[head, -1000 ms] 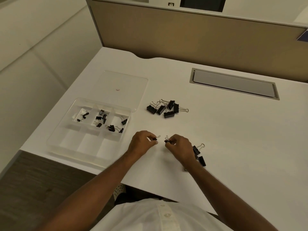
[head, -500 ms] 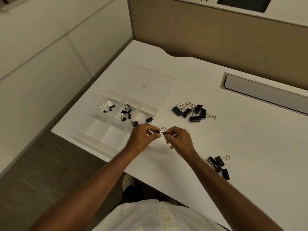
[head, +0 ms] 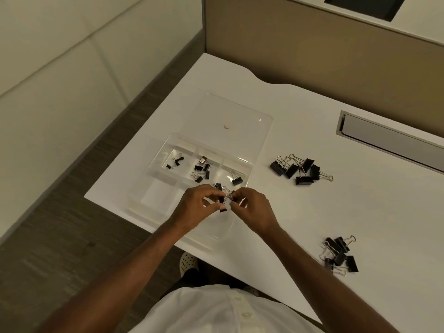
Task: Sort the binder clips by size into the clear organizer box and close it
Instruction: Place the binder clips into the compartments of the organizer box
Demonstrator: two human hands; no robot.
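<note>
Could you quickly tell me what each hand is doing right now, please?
Left hand: pinching a small binder clip.
Right hand: pinching a clip too.

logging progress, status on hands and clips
Left hand and right hand both pinching small clips over open organizer. Two piles unsorted. Nothing blocking.

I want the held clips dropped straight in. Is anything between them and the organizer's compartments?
Nothing visible. The left hand and right hand pinch small clips right above the open organizer box; its lid lies flat behind it.
</note>
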